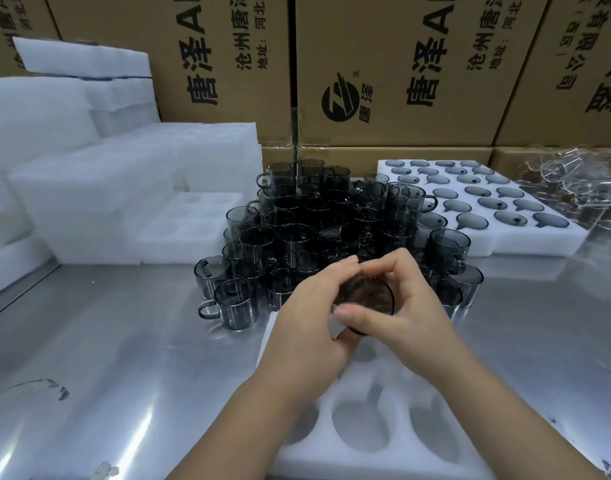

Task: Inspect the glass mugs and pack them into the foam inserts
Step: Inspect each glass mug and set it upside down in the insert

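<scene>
While the left hand and right hand curl round a single mug, fingertips meeting over its far rim and a thumb pressed across its near side, the step in hand looks like inspection, with the piece held tipped so its open mouth faces the wearer. The mug is smoky grey glass, see-through and thin-walled with a dark rim; its handle is hidden by the fingers, and no chip or crack can be made out. It hangs just above a white foam insert at six o'clock, whose round pockets with side notches all look unfilled. The next move probably calls for turning the handle to line up with a notch, then lowering the mug straight into a pocket without knocking glass against glass. At twelve o'clock, close beyond the hands, a heap of matching mugs is stacked on the shiny metal surface. At two o'clock lies a filled foam tray, with clear glassware past it. Stacked foam blocks stand at ten o'clock, with cardboard boxes behind everything.
</scene>
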